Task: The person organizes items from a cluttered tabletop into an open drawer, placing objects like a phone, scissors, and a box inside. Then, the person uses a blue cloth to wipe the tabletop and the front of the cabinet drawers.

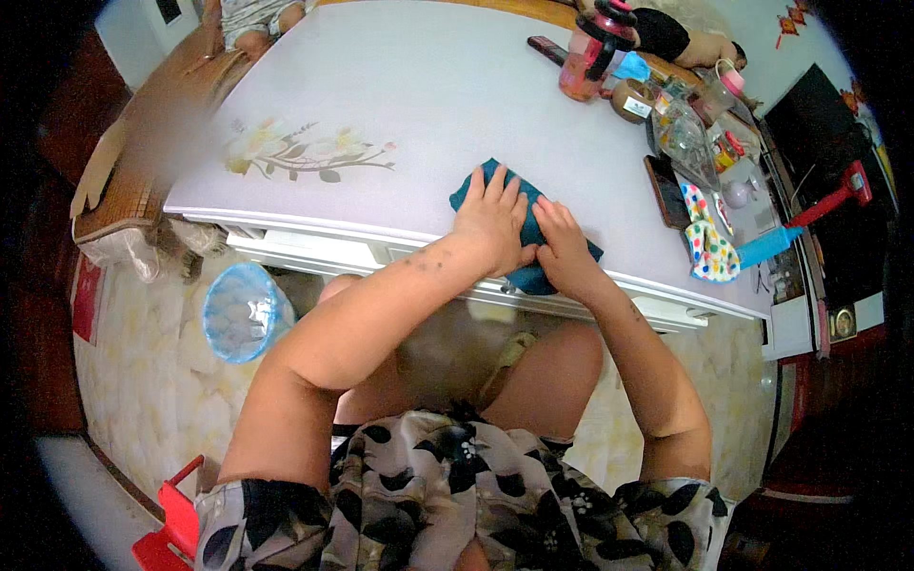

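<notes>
A dark teal cloth (530,280) lies at the near edge of the white table (457,78), partly hanging over it. My left hand (493,218) rests palm down on the cloth's left part, its fingers spread a little and pointing away from me. On the right part lies my right hand (566,246), fingers stretched over the fabric. The two hands nearly meet at the thumbs. Whether the fingers grip any of the cloth cannot be told. A printed flower pattern (307,153) decorates the tabletop to the left of the hands.
At the right stand a pink jug (587,64), a glass tray (684,139) and jars. Nearer lie a smartphone (665,193) and polka-dot cloth (712,246). A lined blue bin (243,312) is on the floor. Two other people sit or lie beyond the table.
</notes>
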The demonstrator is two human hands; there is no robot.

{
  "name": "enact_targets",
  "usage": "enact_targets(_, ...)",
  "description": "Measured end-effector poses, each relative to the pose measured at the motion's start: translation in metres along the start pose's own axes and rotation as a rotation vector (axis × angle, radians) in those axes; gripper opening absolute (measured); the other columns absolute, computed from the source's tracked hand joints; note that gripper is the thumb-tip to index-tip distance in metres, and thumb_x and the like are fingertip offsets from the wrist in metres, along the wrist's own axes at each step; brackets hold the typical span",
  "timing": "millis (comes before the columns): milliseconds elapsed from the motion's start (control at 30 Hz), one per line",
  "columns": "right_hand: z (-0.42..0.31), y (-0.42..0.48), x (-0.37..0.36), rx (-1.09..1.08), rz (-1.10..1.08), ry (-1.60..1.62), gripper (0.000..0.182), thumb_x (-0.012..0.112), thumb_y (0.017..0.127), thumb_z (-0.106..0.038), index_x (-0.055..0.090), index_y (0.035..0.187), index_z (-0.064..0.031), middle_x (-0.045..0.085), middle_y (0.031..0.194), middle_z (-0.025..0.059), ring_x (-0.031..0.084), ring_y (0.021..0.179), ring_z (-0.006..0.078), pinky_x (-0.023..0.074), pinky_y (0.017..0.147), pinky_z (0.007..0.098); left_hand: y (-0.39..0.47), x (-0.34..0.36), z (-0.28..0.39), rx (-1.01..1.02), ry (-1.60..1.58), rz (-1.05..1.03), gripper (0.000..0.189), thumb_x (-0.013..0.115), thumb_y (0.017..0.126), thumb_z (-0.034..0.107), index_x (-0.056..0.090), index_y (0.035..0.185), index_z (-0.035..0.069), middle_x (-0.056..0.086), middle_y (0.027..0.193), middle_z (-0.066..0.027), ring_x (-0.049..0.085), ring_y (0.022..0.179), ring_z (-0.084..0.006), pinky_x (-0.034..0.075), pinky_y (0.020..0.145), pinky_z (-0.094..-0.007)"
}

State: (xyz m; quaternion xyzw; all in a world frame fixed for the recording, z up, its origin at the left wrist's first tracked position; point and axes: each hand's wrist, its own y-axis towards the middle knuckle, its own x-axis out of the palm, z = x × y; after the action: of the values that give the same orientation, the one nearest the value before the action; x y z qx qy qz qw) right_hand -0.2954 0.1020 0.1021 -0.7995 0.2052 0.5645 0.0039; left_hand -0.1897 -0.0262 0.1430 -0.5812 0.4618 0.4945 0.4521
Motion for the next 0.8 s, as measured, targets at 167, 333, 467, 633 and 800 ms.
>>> enact_targets(167, 0.039, 0.006, -0.001, 0.083, 0.107, -0.146, 0.048, 0.048, 0.079, -0.007, 0.044, 0.125, 0.005, 0.043, 0.133, 0.0205, 0.036, 0.125, 0.0381, 0.0278, 0.106, 0.0454, 0.045, 0.033, 0.012, -0.008, -0.303, 0.21, 0.073, 0.044, 0.087, 0.05, 0.033, 0.137, -0.002, 0.027, 0.145, -0.0219, 0.019, 0.136, -0.0385, 0.017, 0.109, -0.0528)
enact_targets(333, 0.086, 0.039, -0.009, 0.001, 0.176, -0.189, 0.04, 0.042, 0.087, -0.011, 0.047, 0.124, 0.0038, 0.046, 0.131, 0.0201, 0.039, 0.124, 0.0378, 0.029, 0.105, 0.0445, 0.099, 0.041, 0.01, -0.066, -0.324, 0.354, 0.07, 0.046, 0.085, 0.046, 0.036, 0.134, -0.003, 0.033, 0.141, -0.0239, 0.026, 0.133, -0.0406, 0.02, 0.105, -0.0568)
enact_targets(467, 0.127, 0.067, -0.013, -0.115, 0.27, -0.125, 0.037, 0.043, 0.089, -0.013, 0.049, 0.121, 0.0043, 0.049, 0.127, 0.0207, 0.043, 0.12, 0.039, 0.032, 0.103, 0.0445, 0.14, 0.042, 0.003, -0.068, -0.322, 0.406, 0.067, 0.043, 0.087, 0.045, 0.038, 0.133, -0.003, 0.035, 0.139, -0.024, 0.028, 0.131, -0.0409, 0.021, 0.104, -0.0587)
enact_targets(633, 0.157, 0.105, -0.013, -0.019, 0.263, -0.016, 0.031, 0.044, 0.091, -0.011, 0.053, 0.118, 0.0022, 0.05, 0.128, 0.0186, 0.044, 0.121, 0.0339, 0.0323, 0.103, 0.0382, 0.184, 0.028, -0.01, -0.127, -0.36, 0.21, 0.066, 0.032, 0.091, 0.045, 0.03, 0.14, 0.002, 0.023, 0.148, -0.0191, 0.016, 0.138, -0.0366, 0.01, 0.109, -0.0532)
enact_targets(800, 0.18, 0.127, -0.01, 0.042, 0.334, 0.062, 0.025, 0.045, 0.09, -0.009, 0.057, 0.111, -0.0022, 0.053, 0.123, 0.0176, 0.047, 0.117, 0.033, 0.0356, 0.099, 0.0374, 0.219, 0.024, -0.017, -0.146, -0.342, 0.177, 0.067, 0.031, 0.091, 0.047, 0.029, 0.142, 0.005, 0.022, 0.149, -0.0158, 0.014, 0.139, -0.0342, 0.009, 0.109, -0.0531)
